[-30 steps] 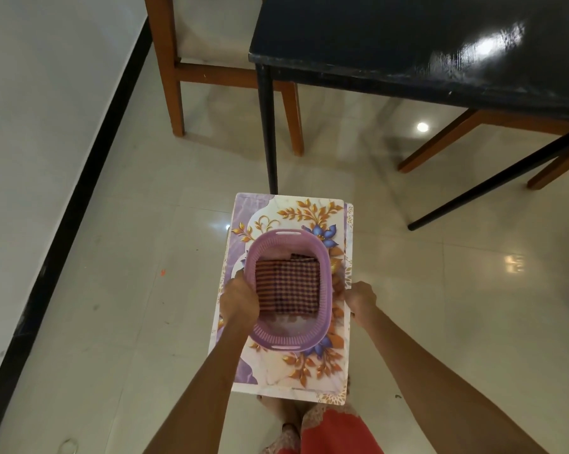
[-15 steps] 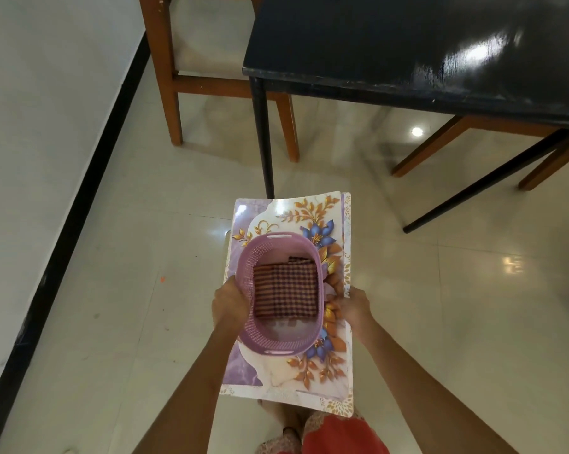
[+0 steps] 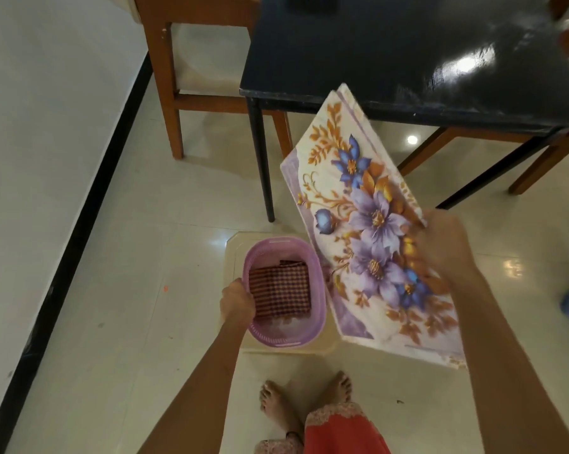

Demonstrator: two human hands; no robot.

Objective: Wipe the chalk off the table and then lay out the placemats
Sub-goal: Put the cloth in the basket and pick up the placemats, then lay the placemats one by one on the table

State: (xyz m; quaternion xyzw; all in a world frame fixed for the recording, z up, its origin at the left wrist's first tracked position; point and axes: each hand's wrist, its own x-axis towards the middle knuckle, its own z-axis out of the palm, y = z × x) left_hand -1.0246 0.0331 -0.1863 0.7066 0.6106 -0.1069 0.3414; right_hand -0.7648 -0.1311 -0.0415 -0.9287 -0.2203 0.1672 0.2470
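Running down the far left, a white wall point(image 3: 47, 126) meets the glossy tiled floor point(image 3: 129, 339) along a black skirting strip point(image 3: 70, 257), and a wide band of bare tile lies between that strip and the person. A wooden chair point(image 3: 171, 93) stands at the top, just left of the black table point(image 3: 407, 54), whose near edge is chipped and pale and whose top shows faint pale smears beside a bright glare. One black table leg point(image 3: 263, 165) drops to the floor just behind the basket. The left hand point(image 3: 237, 303) grips the left rim of the lilac plastic basket point(image 3: 289, 335), fingers curled over the edge; the basket rests on a pale, corner-cut stool top point(image 3: 329, 342) and holds a folded maroon checked cloth point(image 3: 280, 290). The right hand point(image 3: 443, 244) pinches the right edge of a stack of floral placemats point(image 3: 368, 231), held tilted in the air, its top corner overlapping the table's near edge and its lower left edge just beside the basket. Separate layers show at the stack's top corner. Bare feet point(image 3: 306, 398) stand on open tile below. More wooden chair legs point(image 3: 538, 165) sit under the table at right.
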